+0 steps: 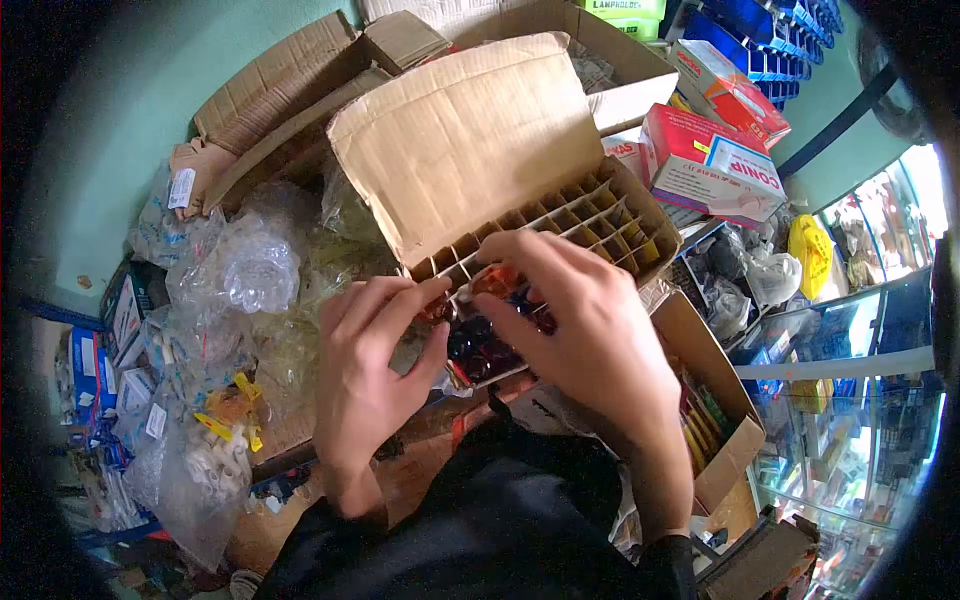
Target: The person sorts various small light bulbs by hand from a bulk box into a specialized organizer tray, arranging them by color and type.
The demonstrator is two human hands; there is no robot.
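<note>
Pinching a small reddish piece (pixel 447 306) with the left hand (pixel 372 360), in a grip pressed together at thumb and forefinger, with the other 3 fingers curled loosely beneath. Meeting it from the opposite side with the right hand (pixel 585 325), in a grip likewise drawn shut at the fingertips against the same piece, beside a small white bit (pixel 464 293). Cannot tell whether 1 piece or 2 joined ones.

Held just above the near cells of a cardboard divider box (pixel 600 222), directly over a cluster of red and dark blue glossy pieces (pixel 485 345) sitting in those cells.

Reaching in from the bottom edge with both forearms, wrists bent inward, backs of the hands up, dark sleeves (pixel 500 520) below.

Hard to make out what the pieces are: too small, and partly covered by fingers. Behind the hands, the box's lid flap (pixel 460 130) standing open. To the left, crinkled clear plastic bags (pixel 250 265); to the right rear, a red-and-white carton (pixel 705 160). Cut off by dark, rounded picture corners.
</note>
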